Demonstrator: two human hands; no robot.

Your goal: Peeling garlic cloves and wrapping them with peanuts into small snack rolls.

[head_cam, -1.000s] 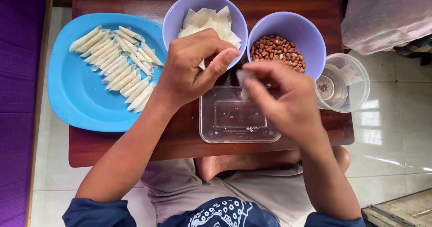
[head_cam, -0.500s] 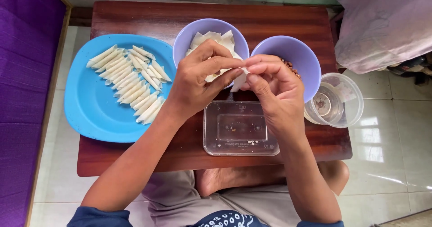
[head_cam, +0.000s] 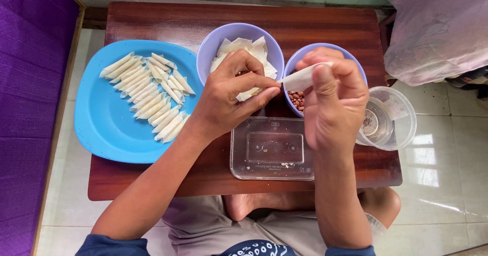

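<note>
My right hand (head_cam: 333,101) holds a small rolled white pastry wrapper (head_cam: 303,78) above the purple bowl of peanuts (head_cam: 297,100). My left hand (head_cam: 229,96) pinches the wrapper's left end with thumb and forefinger. Behind my left hand stands a second purple bowl (head_cam: 223,35) with a stack of white wrapper sheets (head_cam: 244,50). A clear rectangular plastic container (head_cam: 272,149) lies just below both hands on the brown wooden table (head_cam: 168,20).
A blue plate (head_cam: 101,121) at the left carries several finished white rolls (head_cam: 150,96). A clear plastic cup of liquid (head_cam: 389,119) stands at the table's right edge. Purple fabric (head_cam: 25,83) runs along the left; pale cloth (head_cam: 437,27) lies at upper right.
Both hands have risen from the clear container to in front of the bowls. The wrapper is now held out sideways between them. The camera view has shifted slightly.
</note>
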